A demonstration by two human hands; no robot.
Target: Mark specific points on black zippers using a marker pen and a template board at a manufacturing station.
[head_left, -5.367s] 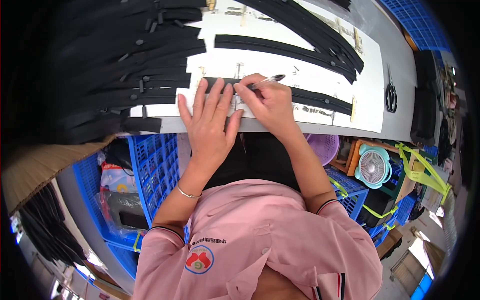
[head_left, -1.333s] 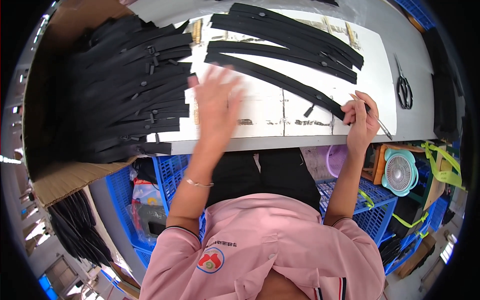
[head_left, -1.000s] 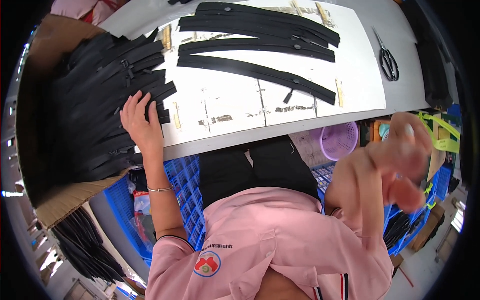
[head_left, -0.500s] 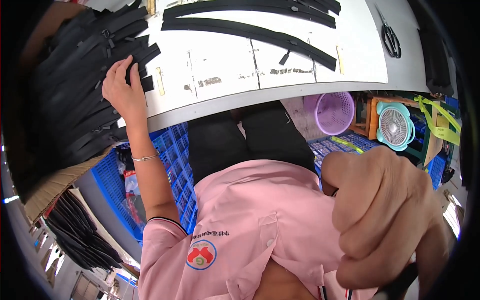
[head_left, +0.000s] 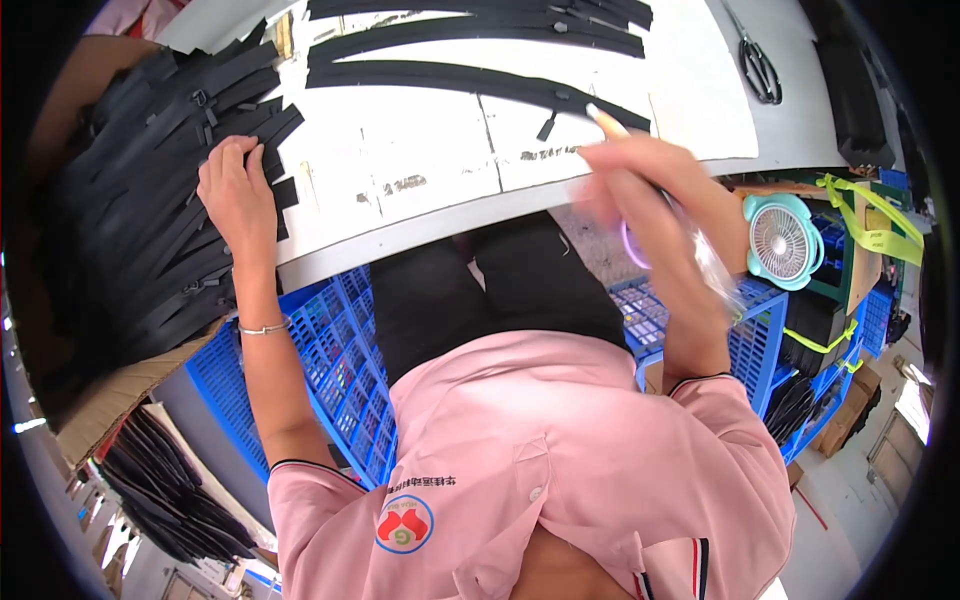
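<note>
A large heap of black zippers lies at the left, with some pulls showing. My left hand rests at its right edge, fingers curled together over the end of a zipper strip; the grip itself is partly hidden. My right hand, smeared by motion, is raised over the front edge of the table. It holds a slim pen with a pale tip pointing at the board. Just beyond the tip, a single black zipper lies across the white board, its pull hanging toward me. Further zippers lie behind it.
Black-handled scissors lie at the table's far right, near a dark bundle. Below the edge are a teal fan, blue crates and a mostly hidden purple basket. A cardboard edge borders the heap.
My right hand has gone from close before my chest up and forward to the table with the pen. My left hand's fingers have curled in at the heap. The view has shifted slightly.
</note>
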